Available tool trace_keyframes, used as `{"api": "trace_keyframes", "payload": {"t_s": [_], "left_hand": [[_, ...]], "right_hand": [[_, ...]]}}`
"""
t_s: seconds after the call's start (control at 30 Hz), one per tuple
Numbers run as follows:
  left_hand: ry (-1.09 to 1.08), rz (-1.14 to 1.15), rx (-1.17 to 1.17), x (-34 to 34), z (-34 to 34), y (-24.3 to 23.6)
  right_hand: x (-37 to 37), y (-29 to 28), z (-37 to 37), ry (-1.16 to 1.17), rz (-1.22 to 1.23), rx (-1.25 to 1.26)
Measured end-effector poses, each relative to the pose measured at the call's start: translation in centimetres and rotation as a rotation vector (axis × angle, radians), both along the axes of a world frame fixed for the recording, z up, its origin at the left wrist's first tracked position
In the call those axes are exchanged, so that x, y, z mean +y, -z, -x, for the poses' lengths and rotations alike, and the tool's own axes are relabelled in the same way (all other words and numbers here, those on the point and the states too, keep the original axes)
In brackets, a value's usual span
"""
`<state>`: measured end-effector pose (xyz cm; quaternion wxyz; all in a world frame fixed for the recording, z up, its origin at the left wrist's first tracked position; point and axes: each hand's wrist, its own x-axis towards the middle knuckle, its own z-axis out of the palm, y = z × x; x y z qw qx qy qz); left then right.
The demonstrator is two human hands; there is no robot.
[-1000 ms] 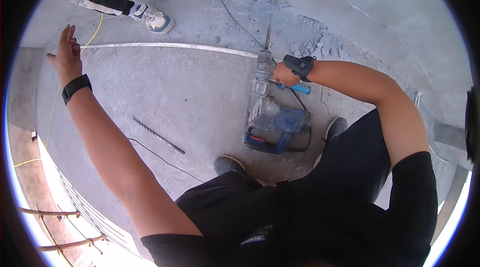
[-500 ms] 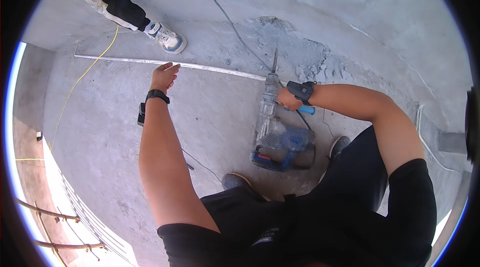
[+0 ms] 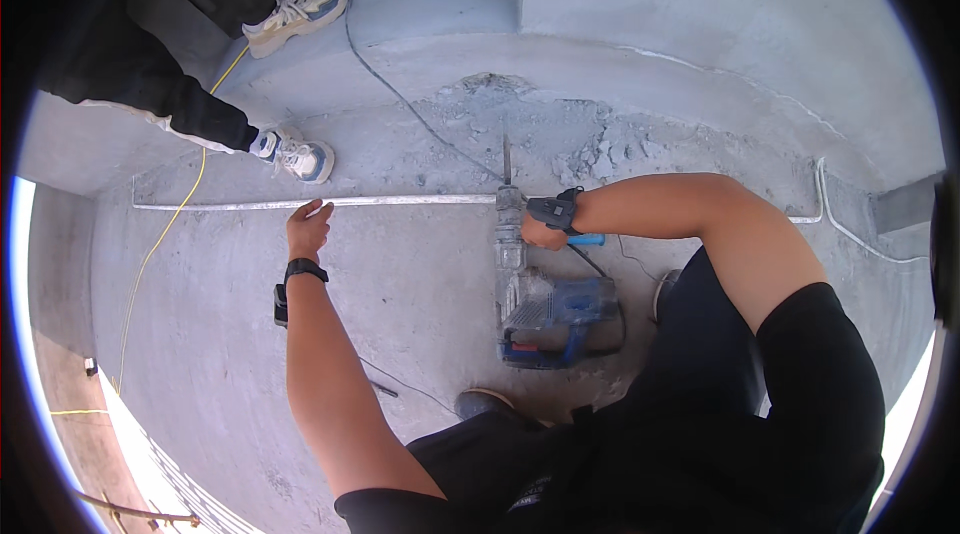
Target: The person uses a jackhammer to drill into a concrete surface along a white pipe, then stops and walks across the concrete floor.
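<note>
A demolition hammer [image 3: 560, 302] with a blue body and grey front barrel lies on the floor before me, its chisel bit [image 3: 507, 162] pointing away. My right hand [image 3: 543, 232] is closed at its barrel, where the blue side handle [image 3: 590, 240] sticks out. A long thin whitish pipe [image 3: 420, 201] runs across the floor and passes by the front of the hammer. My left hand [image 3: 309, 230] is at the pipe, fingers loosely bent and apart. Whether its fingertips touch the pipe I cannot tell.
Broken concrete rubble [image 3: 590, 139] lies along the wall base beyond the bit. Another person's shoe [image 3: 303, 158] stands beyond the pipe at left; the other foot is on the ledge. A yellow cord [image 3: 160, 234] crosses the left side, and a grey cable [image 3: 400, 99] comes off the ledge.
My view has tilted and shifted, so the scene sits lower and further left. My left hand stays by the pipe, fingers slightly more bent. My right hand remains on the hammer.
</note>
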<state>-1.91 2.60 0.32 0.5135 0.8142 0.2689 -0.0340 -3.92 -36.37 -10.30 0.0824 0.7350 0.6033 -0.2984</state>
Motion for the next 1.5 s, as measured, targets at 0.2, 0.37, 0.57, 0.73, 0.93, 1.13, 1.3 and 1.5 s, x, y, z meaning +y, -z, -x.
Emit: {"api": "trace_keyframes", "payload": {"t_s": [0.2,0.37,0.57,0.73,0.93,1.13,1.3,1.5], "left_hand": [[-0.018,0.041,-0.148,0.2,-2.5,-0.9],[-0.035,0.028,-0.191,-1.6,-4.0,-1.6],[-0.079,0.048,-0.269,-0.4,-1.7,0.2],[-0.092,0.124,-0.128,-4.4,0.9,2.5],[-0.208,0.116,0.054,-3.8,11.1,4.5],[-0.233,0.055,0.270,-5.9,25.2,-2.7],[-0.241,0.074,0.510,-9.5,38.9,-13.1],[-0.429,0.279,0.693,-14.0,51.7,-25.6]], "right_hand": [[-0.9,-0.7,-0.2,0.064,-0.022,-0.107],[-0.2,-1.8,-0.8,0.129,-0.069,0.143],[-0.6,-7.3,-0.8,0.378,-0.272,0.354],[-7.0,-9.5,1.3,0.685,-0.145,0.464],[-17.2,-17.8,3.3,0.997,-0.111,0.394],[-28.8,-29.8,11.7,1.443,0.130,0.223],[-35.3,-41.3,21.7,1.530,0.420,0.236],[-33.3,-53.3,24.2,1.649,0.301,0.243]]}}
